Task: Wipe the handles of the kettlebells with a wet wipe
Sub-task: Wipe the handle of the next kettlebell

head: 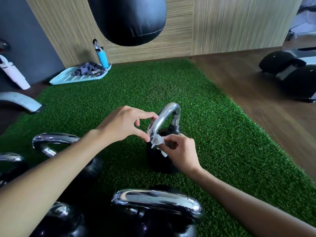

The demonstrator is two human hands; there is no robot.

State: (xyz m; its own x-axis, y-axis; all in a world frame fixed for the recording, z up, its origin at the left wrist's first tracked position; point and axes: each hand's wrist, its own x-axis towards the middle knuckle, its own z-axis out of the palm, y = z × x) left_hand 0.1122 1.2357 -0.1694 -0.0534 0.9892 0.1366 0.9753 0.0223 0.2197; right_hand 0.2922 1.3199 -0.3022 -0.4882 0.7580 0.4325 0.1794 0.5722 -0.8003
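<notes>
- Your right hand (179, 151) pinches the wet wipe (158, 141), bunched small, against the near leg of the handle (168, 117), low down where the chrome meets the black body.
- Your left hand (126, 124) is curled in a C. Forefinger and thumb tips brace the same leg, just above and beside the wipe, to steady it.
- The kettlebell (162, 161) being cleaned stands upright on the green turf (213, 134), in the middle between your forearms.
- The step in hand looks like the wipe of this one handle, at the foot of its near leg. The arch and far leg probably remain.
- The next move calls for sliding the wipe up over the arch. Your left fingertips sit in that path, so shift them first and keep the bell from tipping.
- Nearer you than that kettlebell stands a second kettlebell (157, 200). Two more are to its left, one under your left forearm (54, 141) and one at the frame edge (10, 157). They crowd your elbows but not the wipe.
- Beyond that kettlebell hangs a punching bag (126, 19), and well off to its far left are a blue bottle (102, 57) and a pale tray (61, 79). None is in the way.
</notes>
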